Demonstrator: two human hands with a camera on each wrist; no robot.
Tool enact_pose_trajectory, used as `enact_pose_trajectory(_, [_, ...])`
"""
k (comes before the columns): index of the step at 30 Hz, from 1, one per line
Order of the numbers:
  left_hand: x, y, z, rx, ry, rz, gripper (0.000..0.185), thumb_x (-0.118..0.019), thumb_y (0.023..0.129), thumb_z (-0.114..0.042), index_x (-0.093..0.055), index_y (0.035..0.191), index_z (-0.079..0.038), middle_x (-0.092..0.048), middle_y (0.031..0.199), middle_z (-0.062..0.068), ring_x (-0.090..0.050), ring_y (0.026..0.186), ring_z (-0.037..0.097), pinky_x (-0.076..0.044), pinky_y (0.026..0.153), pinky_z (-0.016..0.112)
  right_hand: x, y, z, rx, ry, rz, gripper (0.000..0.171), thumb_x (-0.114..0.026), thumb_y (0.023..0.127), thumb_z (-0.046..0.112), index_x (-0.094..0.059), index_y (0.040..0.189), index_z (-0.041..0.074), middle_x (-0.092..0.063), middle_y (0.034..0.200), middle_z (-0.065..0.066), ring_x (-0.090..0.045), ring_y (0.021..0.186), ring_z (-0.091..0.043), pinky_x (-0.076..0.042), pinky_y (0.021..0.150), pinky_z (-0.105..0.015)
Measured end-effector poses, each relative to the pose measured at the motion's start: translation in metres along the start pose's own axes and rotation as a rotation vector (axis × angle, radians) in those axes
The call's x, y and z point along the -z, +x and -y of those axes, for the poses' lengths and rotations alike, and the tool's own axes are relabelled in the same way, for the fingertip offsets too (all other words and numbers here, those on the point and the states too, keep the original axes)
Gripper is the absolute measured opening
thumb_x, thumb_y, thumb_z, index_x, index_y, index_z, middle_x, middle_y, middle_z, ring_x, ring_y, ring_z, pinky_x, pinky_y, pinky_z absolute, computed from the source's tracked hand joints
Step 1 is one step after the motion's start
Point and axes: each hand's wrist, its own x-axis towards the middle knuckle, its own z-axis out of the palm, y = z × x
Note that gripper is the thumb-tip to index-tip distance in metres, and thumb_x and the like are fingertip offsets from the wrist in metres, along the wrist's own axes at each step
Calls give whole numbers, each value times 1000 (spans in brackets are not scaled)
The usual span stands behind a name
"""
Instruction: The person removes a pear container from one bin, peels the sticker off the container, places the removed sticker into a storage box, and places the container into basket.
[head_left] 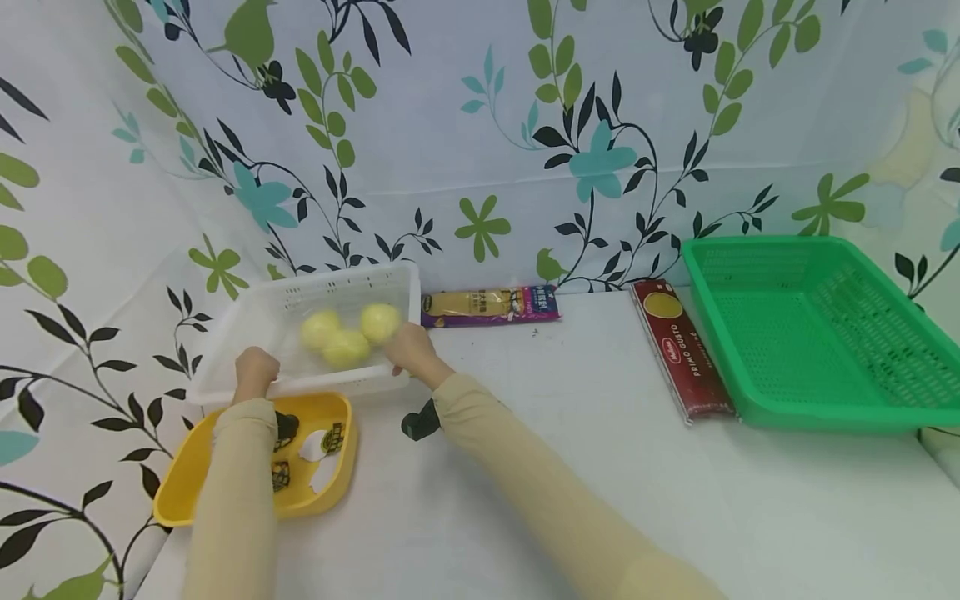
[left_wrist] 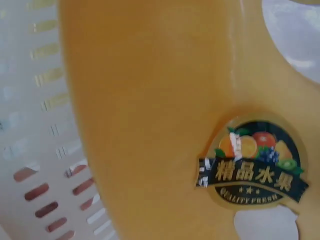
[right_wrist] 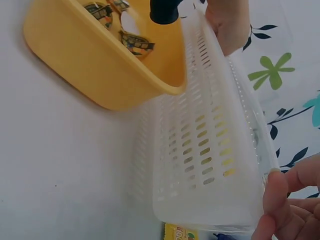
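A white slotted plastic basket (head_left: 251, 312) stands at the back left, holding 3 round pale-yellow objects (head_left: 347, 348) that look like fruit. My left hand (head_left: 257, 368) grips the basket's near rim on its left side. With thumb and fingers, my right hand (right_wrist: 295, 200) pinches the rim at the right end. In front of the basket, and close against its near wall, is a yellow plastic basin (head_left: 167, 500). Fruit-brand stickers (left_wrist: 255, 170) and white paper pieces (left_wrist: 267, 222) show on the basin. The left wrist view does not show the left hand.
Right of the white basket, a purple-and-gold packet (head_left: 491, 306) lies along the back cloth. Farther right are a dark red PRIMO GUSTO pack (head_left: 678, 354) and a green slotted basket (head_left: 840, 417). Patterned cloth (head_left: 450, 125) hangs behind the white table (head_left: 480, 517).
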Motion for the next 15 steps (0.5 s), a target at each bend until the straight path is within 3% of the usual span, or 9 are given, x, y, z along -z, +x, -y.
enact_pose_trajectory(2, [-27, 42, 33, -75, 115, -68, 21, -40, 70, 0, -47, 50, -3, -48, 58, 17, -42, 51, 27, -42, 51, 38, 2, 1, -3, 5, 53, 7, 33, -49, 88, 12, -44, 56, 7, -50, 45, -1, -59, 45, -14, -38, 43, -17])
enact_pose_trajectory(3, [-30, 51, 39, -74, 141, -44, 23, -39, 74, -1, -49, 54, -1, -51, 63, 20, -46, 56, 31, -44, 59, 42, 2, 1, -5, 6, 94, 16, 33, -49, 87, 10, -41, 56, 7, -47, 46, -1, -60, 47, -17, -36, 42, -18])
enact_pose_trajectory(5, [-33, 54, 45, -135, 163, -53, 23, -38, 76, 0, -49, 55, 0, -50, 64, 21, -48, 59, 33, -43, 64, 49, 3, 1, -9, 8, 199, 44, 30, -48, 87, 8, -42, 58, 5, -48, 50, -4, -62, 53, -22, -35, 42, -18])
enact_pose_trajectory(6, [-34, 48, 42, -159, 177, -100, 22, -39, 72, 0, -48, 52, -1, -48, 60, 19, -48, 55, 31, -44, 58, 47, 3, 1, -12, 11, 254, 59, 25, -48, 88, 9, -48, 64, 2, -51, 56, -5, -62, 55, -23, -37, 43, -18])
enact_pose_trajectory(8, [-26, 27, 27, -173, 182, -160, 21, -40, 70, 3, -49, 52, 0, -48, 57, 17, -48, 52, 31, -44, 54, 46, 4, 0, -17, 24, 356, 91, 18, -49, 89, 11, -59, 86, -4, -58, 71, -10, -62, 57, -24, -40, 45, -18])
enact_pose_trajectory(10, [-6, -11, -6, -127, 151, -178, 19, -41, 72, 3, -52, 56, 5, -50, 59, 20, -51, 53, 33, -45, 50, 45, 8, -1, -22, 47, 404, 126, 28, -50, 90, 13, -57, 113, -2, -63, 89, -13, -61, 57, -23, -45, 51, -19])
enact_pose_trajectory(13, [32, -71, -65, 38, 123, -145, 25, -39, 83, 1, -54, 87, 20, -53, 80, 32, -54, 73, 44, -47, 62, 49, 19, -1, -28, 114, 381, 171, 42, -51, 91, 14, -44, 130, 1, -60, 107, -15, -62, 59, -21, -48, 59, -21])
enact_pose_trajectory(15, [55, -104, -98, 132, 120, -88, 38, -32, 88, -3, -40, 111, 26, -47, 98, 41, -49, 91, 50, -43, 76, 52, 30, -3, -33, 155, 340, 188, 44, -53, 90, 15, -42, 132, 4, -58, 113, -13, -62, 65, -21, -49, 63, -24])
